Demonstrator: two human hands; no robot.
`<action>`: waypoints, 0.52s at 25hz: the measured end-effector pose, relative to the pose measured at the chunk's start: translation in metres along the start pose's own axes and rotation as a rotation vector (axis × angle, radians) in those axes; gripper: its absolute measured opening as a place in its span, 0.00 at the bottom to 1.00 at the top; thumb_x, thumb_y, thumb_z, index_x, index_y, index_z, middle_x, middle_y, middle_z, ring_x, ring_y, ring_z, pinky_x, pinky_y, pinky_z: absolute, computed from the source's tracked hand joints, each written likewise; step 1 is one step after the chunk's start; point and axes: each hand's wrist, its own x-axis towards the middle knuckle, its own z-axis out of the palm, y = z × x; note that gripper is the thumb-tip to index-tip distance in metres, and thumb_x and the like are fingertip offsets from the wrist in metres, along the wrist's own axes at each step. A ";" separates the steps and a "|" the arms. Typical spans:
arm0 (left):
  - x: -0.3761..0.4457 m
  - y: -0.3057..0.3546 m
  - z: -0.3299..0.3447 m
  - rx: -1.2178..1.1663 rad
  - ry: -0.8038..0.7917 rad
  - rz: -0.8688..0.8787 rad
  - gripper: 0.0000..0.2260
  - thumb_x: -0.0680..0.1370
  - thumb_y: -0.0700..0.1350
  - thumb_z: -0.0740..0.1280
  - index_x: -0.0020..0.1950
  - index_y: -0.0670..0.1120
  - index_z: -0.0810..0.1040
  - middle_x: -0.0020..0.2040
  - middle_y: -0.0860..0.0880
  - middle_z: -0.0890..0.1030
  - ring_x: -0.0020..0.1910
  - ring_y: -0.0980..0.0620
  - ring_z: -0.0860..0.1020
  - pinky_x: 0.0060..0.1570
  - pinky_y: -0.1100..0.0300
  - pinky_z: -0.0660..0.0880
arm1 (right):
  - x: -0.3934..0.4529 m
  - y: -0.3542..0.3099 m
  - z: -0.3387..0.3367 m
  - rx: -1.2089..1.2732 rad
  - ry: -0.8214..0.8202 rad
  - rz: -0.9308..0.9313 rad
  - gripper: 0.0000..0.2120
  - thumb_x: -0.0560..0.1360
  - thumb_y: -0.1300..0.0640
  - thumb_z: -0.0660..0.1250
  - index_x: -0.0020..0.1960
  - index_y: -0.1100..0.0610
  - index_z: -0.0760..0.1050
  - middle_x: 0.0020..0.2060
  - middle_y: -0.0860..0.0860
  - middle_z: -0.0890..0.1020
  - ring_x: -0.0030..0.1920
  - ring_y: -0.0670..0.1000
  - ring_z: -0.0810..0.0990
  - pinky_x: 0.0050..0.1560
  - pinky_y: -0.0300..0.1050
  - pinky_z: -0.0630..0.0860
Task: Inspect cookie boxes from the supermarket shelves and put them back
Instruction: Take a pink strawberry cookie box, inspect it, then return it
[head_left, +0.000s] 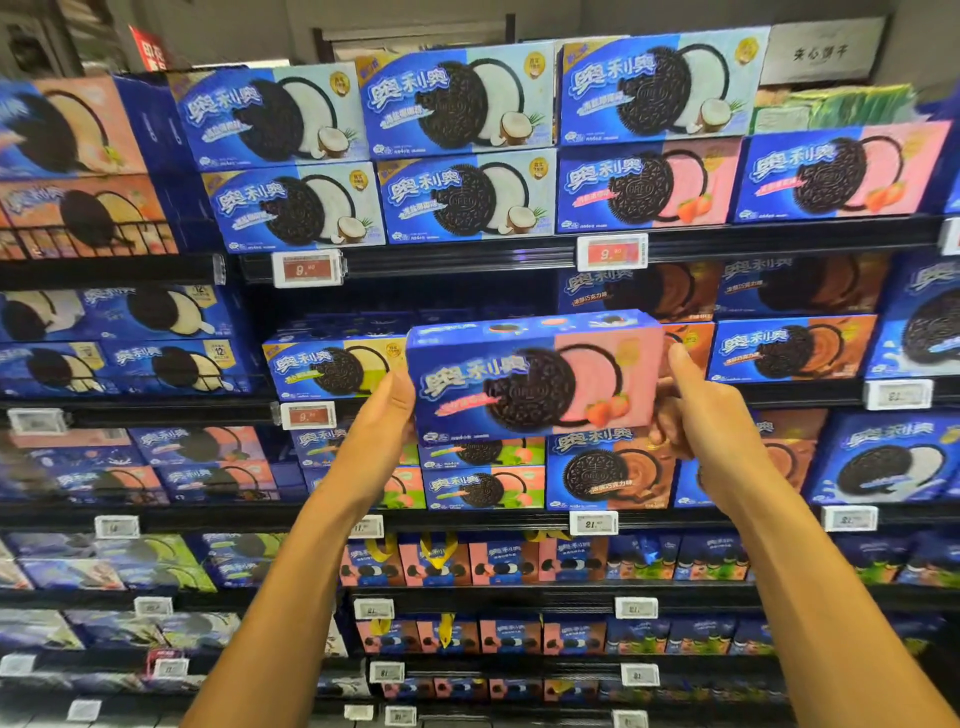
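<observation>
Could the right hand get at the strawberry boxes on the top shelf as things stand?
Probably not yet: the right hand and left hand both hold the pink strawberry box. The top-shelf strawberry boxes face out with nothing before them.

Glossy printed cardboard cookie box (535, 376); dark metal shelves (467, 254).

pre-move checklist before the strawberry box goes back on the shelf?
1. Left hand grips the blue-and-pink strawberry cookie box at its left end: ok.
2. Right hand holds its right end: ok.
3. Box front faces the camera, roughly level: ok.
4. Matching strawberry boxes on the top shelf: ok.
5. Free slot there: cannot tell.
</observation>
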 end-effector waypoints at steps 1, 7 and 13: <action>-0.005 0.003 0.002 -0.020 0.022 -0.021 0.21 0.78 0.64 0.53 0.61 0.55 0.75 0.46 0.61 0.85 0.45 0.62 0.84 0.41 0.70 0.78 | -0.002 0.001 -0.001 -0.081 0.013 -0.057 0.33 0.74 0.30 0.58 0.22 0.53 0.66 0.20 0.50 0.69 0.24 0.48 0.67 0.32 0.45 0.64; 0.006 0.006 0.007 -0.112 0.104 -0.061 0.19 0.73 0.68 0.57 0.51 0.60 0.81 0.48 0.54 0.87 0.47 0.54 0.85 0.39 0.63 0.81 | -0.007 0.011 -0.003 -0.335 -0.009 -0.284 0.33 0.74 0.29 0.58 0.40 0.60 0.79 0.37 0.54 0.80 0.35 0.45 0.75 0.40 0.48 0.70; 0.006 0.005 0.007 -0.158 0.104 -0.040 0.21 0.72 0.68 0.58 0.54 0.58 0.81 0.49 0.51 0.87 0.46 0.51 0.85 0.37 0.60 0.81 | -0.008 0.014 -0.002 0.280 -0.075 -0.166 0.17 0.75 0.45 0.72 0.45 0.60 0.84 0.45 0.59 0.86 0.46 0.53 0.86 0.47 0.39 0.81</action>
